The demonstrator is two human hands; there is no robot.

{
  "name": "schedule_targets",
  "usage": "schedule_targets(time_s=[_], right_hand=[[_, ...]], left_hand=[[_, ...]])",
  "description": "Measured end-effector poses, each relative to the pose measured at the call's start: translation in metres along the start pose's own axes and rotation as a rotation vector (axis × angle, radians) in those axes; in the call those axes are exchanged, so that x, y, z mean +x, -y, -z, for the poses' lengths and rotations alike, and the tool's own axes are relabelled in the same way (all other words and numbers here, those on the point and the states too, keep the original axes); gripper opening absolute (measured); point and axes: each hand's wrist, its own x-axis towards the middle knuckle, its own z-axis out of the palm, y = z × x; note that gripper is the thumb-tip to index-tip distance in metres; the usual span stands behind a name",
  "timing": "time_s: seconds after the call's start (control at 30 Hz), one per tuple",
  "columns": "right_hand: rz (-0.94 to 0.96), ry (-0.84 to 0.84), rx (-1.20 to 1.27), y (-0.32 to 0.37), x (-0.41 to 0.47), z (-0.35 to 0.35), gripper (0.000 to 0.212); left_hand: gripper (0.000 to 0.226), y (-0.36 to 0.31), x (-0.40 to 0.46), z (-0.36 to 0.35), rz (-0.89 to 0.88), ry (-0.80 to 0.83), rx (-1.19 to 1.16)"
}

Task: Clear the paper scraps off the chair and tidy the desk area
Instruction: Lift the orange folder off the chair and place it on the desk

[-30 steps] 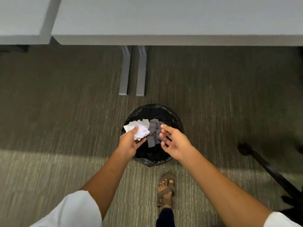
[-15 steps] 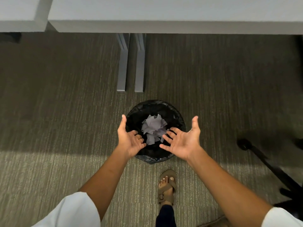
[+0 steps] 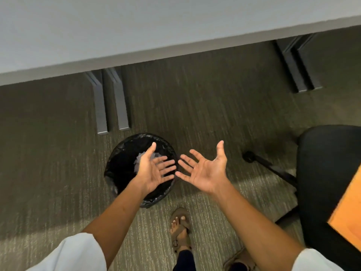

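Since a second ago the paper scraps [image 3: 141,159] have left the left hand [image 3: 154,170] and now sit down in the black-lined bin [image 3: 121,163], and the view has swung right so the black chair [image 3: 328,173] shows up. Both hands are palms-up, fingers spread, holding nothing; the left one's over the bin, the right hand [image 3: 205,171] just beside it over the carpet [image 3: 48,153]. Desk [image 3: 136,26] edge runs across the top.

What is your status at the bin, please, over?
Left hand and right hand open, palms up, empty. Paper scraps in the lined bin. Chair at right, nothing in the way.
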Motion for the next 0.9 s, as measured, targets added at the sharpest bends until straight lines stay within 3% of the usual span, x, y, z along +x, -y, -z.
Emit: schedule_targets(time_s=[0.17, 0.33, 0.6, 0.8, 0.9], right_hand=[[0.156, 0.067, 0.151, 0.052, -0.052, 0.042, 0.112], [0.364, 0.127, 0.248, 0.117, -0.124, 0.112, 0.109], [0.763, -0.367, 0.409, 0.178, -0.241, 0.234, 0.066], [0.832, -0.487, 0.566, 0.187, -0.292, 0.307, 0.066], [0.845, -0.521, 0.636, 0.184, -0.306, 0.338, 0.068]], left_hand=[[0.071, 0.024, 0.009, -0.086, 0.047, 0.025, 0.250], [0.045, 0.067, 0.031, -0.186, -0.046, -0.044, 0.882], [0.043, 0.187, 0.032, -0.342, -0.227, 0.195, 1.194], [0.039, 0.252, 0.044, -0.399, -0.184, 0.256, 1.212], [0.036, 0.279, 0.049, -0.415, -0.192, 0.244, 1.333]])
